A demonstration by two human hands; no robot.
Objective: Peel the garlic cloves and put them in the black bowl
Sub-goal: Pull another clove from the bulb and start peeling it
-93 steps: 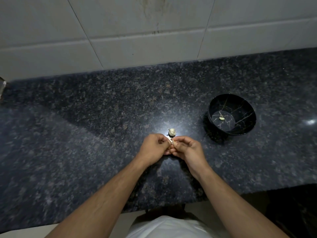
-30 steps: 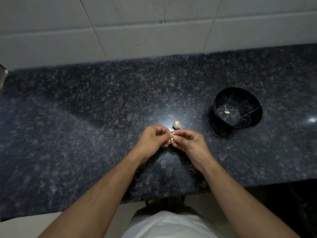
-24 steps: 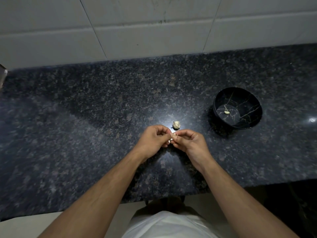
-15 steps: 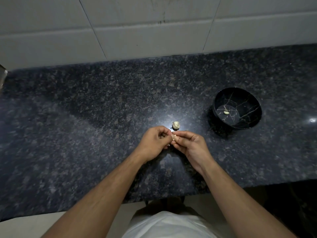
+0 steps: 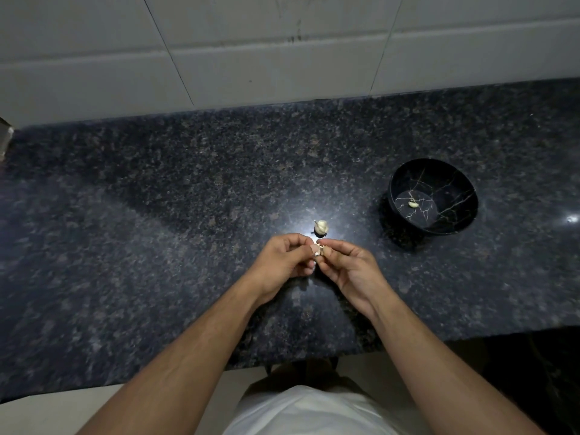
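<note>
Garlic is the matter here: one clove (image 5: pixel 319 250) sits pinched between both hands above the counter (image 5: pixel 157 215), near its front edge. The left hand (image 5: pixel 284 262) curls round it with thumb and fingers closed on the clove, apparently to steady it, while the right hand (image 5: pixel 348 268) pinches at its near end with thumb and forefinger, the other fingers loosely bent beneath; this looks like the skin being picked away, though the clove is so small between the fingertips that I cannot tell how much skin remains. The rest of the bulb (image 5: pixel 321 227) stands on the counter just behind the hands, within easy reach for the next clove. The bowl (image 5: pixel 405 180) rests well to the right, toward the middle of the counter's depth, and one peeled clove (image 5: pixel 413 204) lies on its floor. Judging by that, the task is at an early stage, with peeling in hand and dropping into the bowl not yet done.
</note>
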